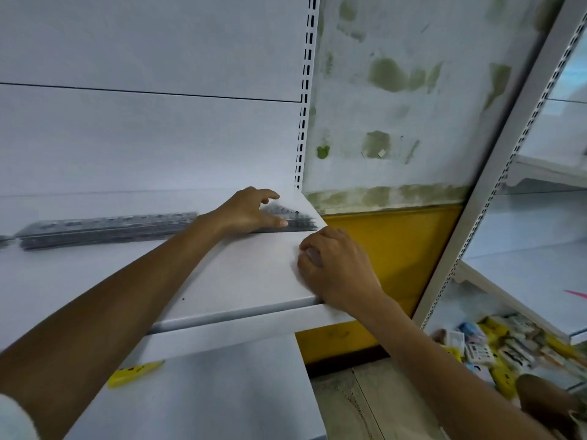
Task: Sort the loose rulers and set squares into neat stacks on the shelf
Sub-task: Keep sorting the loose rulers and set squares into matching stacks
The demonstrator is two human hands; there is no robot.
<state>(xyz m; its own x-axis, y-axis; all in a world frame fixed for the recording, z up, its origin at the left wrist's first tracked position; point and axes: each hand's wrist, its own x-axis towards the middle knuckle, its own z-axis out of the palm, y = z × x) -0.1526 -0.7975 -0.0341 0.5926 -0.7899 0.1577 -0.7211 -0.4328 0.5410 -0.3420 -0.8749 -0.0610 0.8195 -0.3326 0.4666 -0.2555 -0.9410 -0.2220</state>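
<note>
- Head view: the left hand [251,211] lies on the shelf [238,281], fingers spread and nearly straight. Thumb and forefinger bracket the set squares [300,219] without curling round them.
- The set squares sit in the shelf's right rear corner, just past those fingertips; they are blurred.
- The rulers [108,228] lie stacked to the left, long axis along the back panel.
- The right hand [336,268] rests by the right edge, fingers curled, with nothing visibly held. The left hand is nearer the set squares.

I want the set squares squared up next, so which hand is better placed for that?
Probably the left. The left hand lies on the set squares at the back right corner of the shelf, fingers spread over them. The right hand sits apart on the bare shelf edge, fingers curled, holding nothing.
</note>
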